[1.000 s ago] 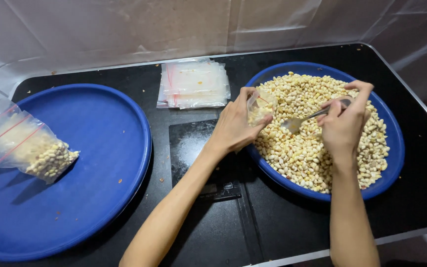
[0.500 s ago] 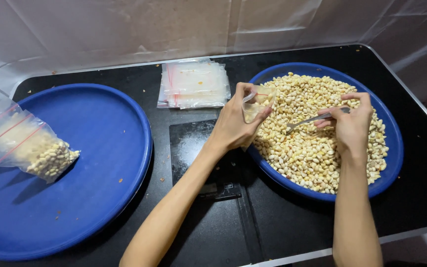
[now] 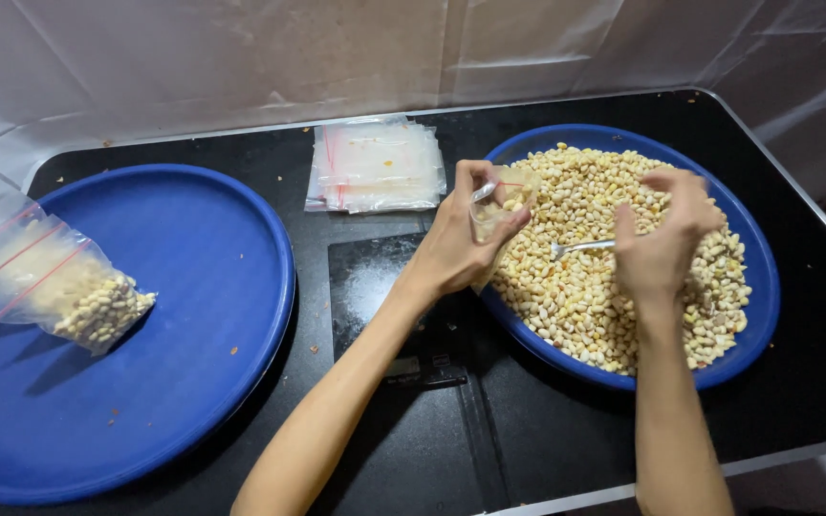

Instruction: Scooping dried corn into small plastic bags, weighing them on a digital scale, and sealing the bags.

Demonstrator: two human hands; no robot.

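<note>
- My left hand [image 3: 466, 239] is clenched around a small clear bag [image 3: 501, 201] and holds its mouth open over the near-left edge of the right blue tray [image 3: 752, 287].
- My right hand [image 3: 666, 239] is closed on the handle of a metal spoon [image 3: 580, 247], whose bowl lies on the pale yellow kernels [image 3: 576, 287] in that tray.
- The small bag has only few kernels inside, so I judge this filling is at its beginning.
- One filled clear bag [image 3: 59, 287] with thin red lines already lies on the far left of the left blue tray [image 3: 193, 334]; the other part of this tray is bare.
- The right tray is heaped with kernels, so I think much work remains.
- A flat stack of empty clear bags [image 3: 375, 167] with red strips lies on the black desk [image 3: 528, 440], far and between the two trays.
- A dark flat scale [image 3: 394, 315] sits on the desk under my left forearm; I cannot tell what its small display shows.
</note>
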